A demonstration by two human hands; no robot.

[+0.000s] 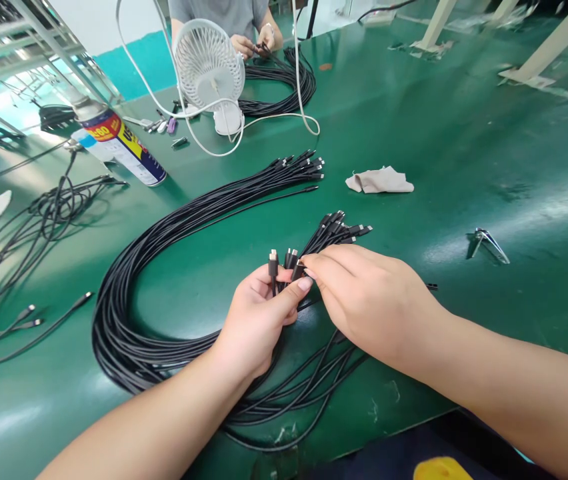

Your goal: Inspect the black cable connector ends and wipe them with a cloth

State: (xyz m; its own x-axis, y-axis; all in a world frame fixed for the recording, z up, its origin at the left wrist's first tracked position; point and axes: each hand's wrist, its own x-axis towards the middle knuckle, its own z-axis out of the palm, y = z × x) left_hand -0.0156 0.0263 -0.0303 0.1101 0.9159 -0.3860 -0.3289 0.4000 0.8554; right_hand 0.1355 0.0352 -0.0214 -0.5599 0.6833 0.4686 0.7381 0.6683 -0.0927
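Note:
Several black USB cables (pixel 273 267) stick up from my left hand (pixel 259 307), whose thumb and fingers are closed round them just below the plugs. My right hand (pixel 371 293) meets it from the right, thumb and fingertips pinching one cable's plug (pixel 298 269). Behind my fingers, more plug ends (pixel 334 228) of the bundle lie together on the green table. The long black cable bundle (pixel 129 280) curves in a wide U to the left, its other ends (pixel 304 163) farther back. Loose cable lengths (pixel 309 380) pass under my hands toward the table's front edge.
A nail clipper (pixel 487 245) and a crumpled grey cloth (pixel 380 180) lie to the right. At the back left stand a spray can (pixel 119 143) and a white fan (pixel 209 63) with its cord. Across the table, a co-worker's hands (pixel 257 43) hold cable near a coil (pixel 289 87). Tangled cables (pixel 49 207) spread at left.

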